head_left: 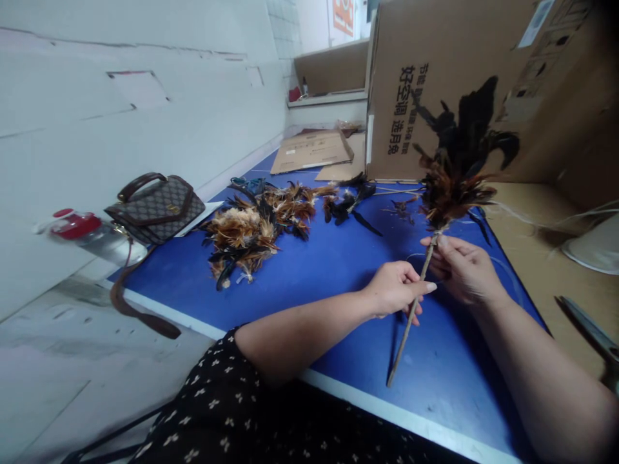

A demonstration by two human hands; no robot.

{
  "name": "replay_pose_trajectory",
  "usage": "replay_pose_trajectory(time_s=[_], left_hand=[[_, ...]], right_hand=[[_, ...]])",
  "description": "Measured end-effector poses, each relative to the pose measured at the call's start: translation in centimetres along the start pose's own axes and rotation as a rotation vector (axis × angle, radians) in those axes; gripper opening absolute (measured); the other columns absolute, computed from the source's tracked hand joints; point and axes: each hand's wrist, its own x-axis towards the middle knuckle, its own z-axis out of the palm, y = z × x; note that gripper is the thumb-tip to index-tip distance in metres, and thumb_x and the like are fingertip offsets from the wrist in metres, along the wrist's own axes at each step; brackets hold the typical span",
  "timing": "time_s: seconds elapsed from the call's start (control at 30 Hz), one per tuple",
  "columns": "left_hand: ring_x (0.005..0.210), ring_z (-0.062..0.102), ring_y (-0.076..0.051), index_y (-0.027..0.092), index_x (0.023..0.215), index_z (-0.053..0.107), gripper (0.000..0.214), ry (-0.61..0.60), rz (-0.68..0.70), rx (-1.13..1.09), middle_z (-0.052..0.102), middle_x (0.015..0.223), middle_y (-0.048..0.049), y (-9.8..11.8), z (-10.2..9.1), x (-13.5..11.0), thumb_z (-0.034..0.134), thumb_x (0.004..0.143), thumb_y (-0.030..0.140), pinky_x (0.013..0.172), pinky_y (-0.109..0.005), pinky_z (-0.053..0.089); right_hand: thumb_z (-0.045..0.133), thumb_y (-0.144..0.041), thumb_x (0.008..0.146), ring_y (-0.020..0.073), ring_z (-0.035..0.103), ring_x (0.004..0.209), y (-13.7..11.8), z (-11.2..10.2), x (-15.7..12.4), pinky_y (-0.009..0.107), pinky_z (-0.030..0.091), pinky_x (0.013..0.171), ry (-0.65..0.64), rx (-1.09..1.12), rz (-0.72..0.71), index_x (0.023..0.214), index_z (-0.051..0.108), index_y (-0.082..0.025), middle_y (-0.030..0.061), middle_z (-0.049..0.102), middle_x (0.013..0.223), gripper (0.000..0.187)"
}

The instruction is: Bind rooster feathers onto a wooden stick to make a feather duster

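Note:
A feather duster with black and brown feathers at its top is held tilted above the blue table. My left hand is closed around the middle of its thin stick, thumb stretched across. Just under the feathers, my right hand pinches the top of the stick where the feather bases are gathered. A thin pale thread seems to run near the right fingers; its ends are hard to follow. Left of my hands lies a heap of loose feathers, with a smaller dark bunch of feathers beside it.
The blue table carries flat cardboard pieces at the back. A large cardboard box stands behind the duster. Scissors and a white container are at the right. A handbag and a bottle sit at the left.

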Motion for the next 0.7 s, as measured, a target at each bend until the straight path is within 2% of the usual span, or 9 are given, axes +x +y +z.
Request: replay_pose_trajectory(time_s=[0.13,0.37,0.43,0.5,0.6,0.7], left_hand=[[0.048,0.064,-0.013,0.019,0.088,0.049,0.047,-0.032,0.006,-0.016,0.061,0.064,0.0044,-0.2,0.1,-0.1,0.087,0.09,0.046,0.044,-0.027,0.058],[0.048,0.064,-0.014,0.018,0.088,0.049,0.047,-0.019,0.018,-0.047,0.061,0.062,0.005,-0.9,0.2,0.2,0.088,0.089,0.045,0.045,-0.028,0.059],[0.051,0.067,-0.015,0.018,0.089,0.05,0.049,-0.076,0.02,-0.104,0.063,0.064,0.0033,-1.2,-0.1,0.3,0.09,0.086,0.045,0.048,-0.029,0.061],[0.056,0.07,-0.017,0.017,0.09,0.054,0.046,-0.183,0.011,-0.18,0.067,0.07,0.0002,-1.4,-0.5,0.3,0.089,0.086,0.045,0.052,-0.033,0.063],[0.065,0.073,-0.017,0.011,0.1,0.066,0.04,-0.349,-0.012,-0.266,0.072,0.083,-0.0058,-1.4,-1.0,0.3,0.084,0.091,0.045,0.061,-0.036,0.067],[0.068,0.074,-0.017,0.01,0.101,0.07,0.04,-0.375,-0.04,-0.248,0.074,0.087,-0.0079,-1.0,-1.3,0.2,0.084,0.091,0.045,0.065,-0.035,0.067]], right_hand=[[0.085,-0.069,0.087,0.0083,0.027,0.05,0.3,0.1,0.1,0.022,0.024,0.044,0.014,-0.133,-0.032,0.092,0.072,-0.02,-0.0073,0.031,0.06,0.051],[0.07,-0.086,0.09,0.0096,0.037,0.045,1.3,0.3,-0.1,0.022,0.031,0.042,0.064,-0.34,-0.128,0.096,0.068,-0.022,-0.0046,0.045,0.057,0.064],[0.07,-0.087,0.088,0.0096,0.04,0.046,1.2,0.6,-0.3,0.022,0.033,0.042,0.09,-0.357,-0.15,0.093,0.068,-0.022,-0.003,0.05,0.058,0.065],[0.072,-0.086,0.087,0.01,0.042,0.046,1.1,0.8,-0.5,0.022,0.034,0.042,0.104,-0.34,-0.144,0.092,0.067,-0.022,-0.0023,0.053,0.059,0.064],[0.075,-0.085,0.086,0.0099,0.04,0.043,0.8,1.1,-0.7,0.022,0.029,0.038,0.095,-0.264,-0.079,0.094,0.067,-0.023,-0.003,0.054,0.059,0.063],[0.082,-0.084,0.08,0.0103,0.041,0.046,0.5,1.1,-0.7,0.022,0.032,0.041,0.092,-0.185,-0.053,0.092,0.068,-0.023,-0.0025,0.053,0.061,0.063]])
